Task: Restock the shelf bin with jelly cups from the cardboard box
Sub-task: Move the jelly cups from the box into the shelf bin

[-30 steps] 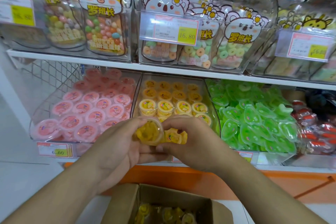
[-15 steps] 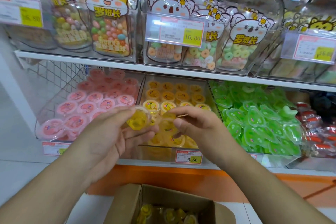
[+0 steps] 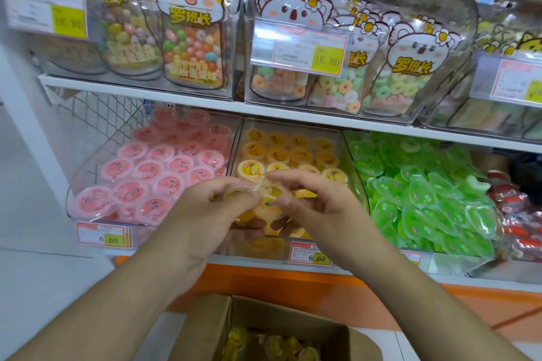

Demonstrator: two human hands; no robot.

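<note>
at the front lip of the middle shelf bin (image 3: 349, 161), near the centre of the view, both hands are raised side by side. a yellow jelly cup (image 3: 238, 195) is gripped by the left hand (image 3: 202, 220), its fingers and thumb curled round the cup's rim. just at three o'clock of it, the right hand (image 3: 319, 208) is held with fingers bent and fingertips (image 3: 277, 177) brought together close to that cup; whether something is pinched there cannot be told, as the spot is blurred. more yellow jelly cups (image 3: 293, 152) are seen in rows inside the clear bin, from its front up toward twelve o'clock, and a few lie loose under the hands.

at six o'clock, at the bottom edge of the view, the cardboard box (image 3: 293, 319) is seen open, with further yellow cups (image 3: 275, 344) inside it.

at nine o'clock of the yellow bin a bin of pink jelly cups (image 3: 152, 173) is placed, and at three o'clock a bin of green leaf-shaped jellies (image 3: 425, 193). price tags (image 3: 311, 255) are fixed along the shelf edge below. on the upper shelf, at twelve o'clock, candy bags (image 3: 190, 38) with cartoon animal heads are stood in clear bins.
</note>
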